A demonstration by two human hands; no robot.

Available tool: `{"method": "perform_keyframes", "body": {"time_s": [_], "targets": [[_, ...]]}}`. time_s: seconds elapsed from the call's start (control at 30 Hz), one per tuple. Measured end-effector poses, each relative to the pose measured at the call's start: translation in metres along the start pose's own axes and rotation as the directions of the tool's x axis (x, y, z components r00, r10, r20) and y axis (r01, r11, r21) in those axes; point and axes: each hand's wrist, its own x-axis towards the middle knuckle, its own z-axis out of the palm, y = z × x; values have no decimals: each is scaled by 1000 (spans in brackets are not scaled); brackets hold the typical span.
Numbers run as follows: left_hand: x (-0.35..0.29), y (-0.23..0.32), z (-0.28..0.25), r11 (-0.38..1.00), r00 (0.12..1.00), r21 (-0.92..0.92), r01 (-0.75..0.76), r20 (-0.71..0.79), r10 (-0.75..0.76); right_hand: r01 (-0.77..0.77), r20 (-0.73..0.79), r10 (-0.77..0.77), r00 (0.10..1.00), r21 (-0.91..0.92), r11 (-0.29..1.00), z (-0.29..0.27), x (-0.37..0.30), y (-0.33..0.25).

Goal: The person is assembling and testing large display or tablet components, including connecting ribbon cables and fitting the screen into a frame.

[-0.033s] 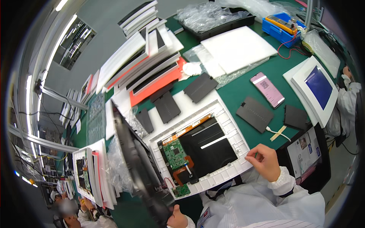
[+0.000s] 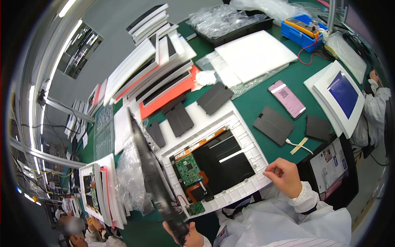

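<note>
A white display frame (image 2: 256, 184) lies with its inside up, a green circuit board (image 2: 188, 169) and orange flex strips showing beside a dark panel (image 2: 224, 158). At its left edge, a long dark cover (image 2: 154, 177) stands nearly edge-on to me, blurred by motion. My left hand (image 2: 191, 236) grips the cover's near end, fingers on one side and thumb on the other. At the frame's right rim, my right hand (image 2: 286, 177) has thumb and forefinger pinched together on the edge.
Dark flat boxes (image 2: 273, 125) and a pink-screened phone (image 2: 286, 99) lie on the green table. Stacked panels (image 2: 154, 70) stand behind left, foam sheets (image 2: 255, 53) at the back. A blue bin (image 2: 302, 35) holds a yellow meter. A co-worker's sleeve (image 2: 376, 103) is at right.
The dark cover has swung more edge-on, its upper end shifting right. More of my left fingers now show around it. My right hand keeps its place at the frame's rim.
</note>
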Motion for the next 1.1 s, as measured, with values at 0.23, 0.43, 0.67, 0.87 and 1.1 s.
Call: {"method": "perform_keyframes", "body": {"time_s": [0.23,0.43,0.67,0.87,1.1], "targets": [[16,27,30,854,738,37,-520,522,427,-59,102,42,994,172,983,-7,7,3],[2,26,56,872,620,75,-485,732,282,-131,136,62,989,590,796,-1,15,17],[-6,27,69,897,650,106,-429,726,224,51,65,-55,996,62,997,11,16,13],[3,30,77,895,631,117,-431,748,206,137,-14,-142,990,-168,976,20,17,10],[1,14,74,893,635,75,-444,730,254,255,-14,-280,960,-377,891,25,23,0]]}}
